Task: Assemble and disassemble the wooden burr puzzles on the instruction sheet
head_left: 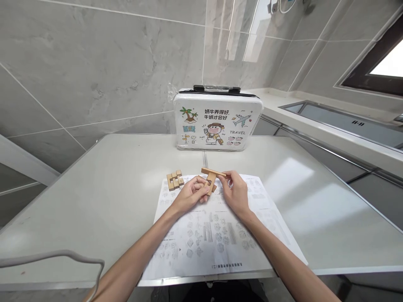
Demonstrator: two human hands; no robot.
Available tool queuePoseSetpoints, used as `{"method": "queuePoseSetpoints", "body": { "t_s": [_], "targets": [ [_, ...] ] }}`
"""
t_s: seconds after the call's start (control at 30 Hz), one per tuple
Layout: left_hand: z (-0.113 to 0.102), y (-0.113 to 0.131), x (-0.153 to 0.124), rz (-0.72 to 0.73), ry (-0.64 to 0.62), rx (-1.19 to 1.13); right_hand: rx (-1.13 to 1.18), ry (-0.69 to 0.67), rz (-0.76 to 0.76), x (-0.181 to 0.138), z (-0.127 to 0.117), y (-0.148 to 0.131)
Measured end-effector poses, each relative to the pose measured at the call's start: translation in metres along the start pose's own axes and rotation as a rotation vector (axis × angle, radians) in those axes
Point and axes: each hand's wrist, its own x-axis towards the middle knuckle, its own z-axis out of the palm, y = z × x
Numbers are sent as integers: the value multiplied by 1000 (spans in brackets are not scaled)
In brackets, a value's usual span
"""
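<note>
Light-brown wooden puzzle pieces (211, 179) are pinched between the thumb and fingers of my left hand (188, 196); one piece has a dark notch. Across their upper end lies a longer wooden puzzle bar (213, 171), slanting down to the right. Its right end is in the fingertips of my right hand (236, 193). Whether the bar is locked into the other pieces or only touching them, I cannot tell. Left of my hands, more notched wooden pieces (174, 180) lie side by side at the corner of a printed sheet (217, 256) with small puzzle diagrams.
A white cartoon-printed case (217, 121) with a black handle stands upright at the back of the pale table (94, 188), before the tiled wall. A grey cable (56, 253) crosses the front left. A counter with a sink (352, 121) is at the right.
</note>
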Motion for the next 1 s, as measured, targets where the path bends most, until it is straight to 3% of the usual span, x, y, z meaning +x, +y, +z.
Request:
{"method": "queuePoseSetpoints", "body": {
  "t_s": [0.53,0.73,0.87,1.0],
  "targets": [
    [6,-5,-5,20,28,64,13,9,32,-4,4,-4],
    [24,-11,-15,35,-80,206,60,63,130,3,2,9],
    [22,-10,-13,131,180,414,74,11,154,4,3,13],
    [9,-11,-7,136,457,703,47,-50,164,1,6,12]
  ]
}}
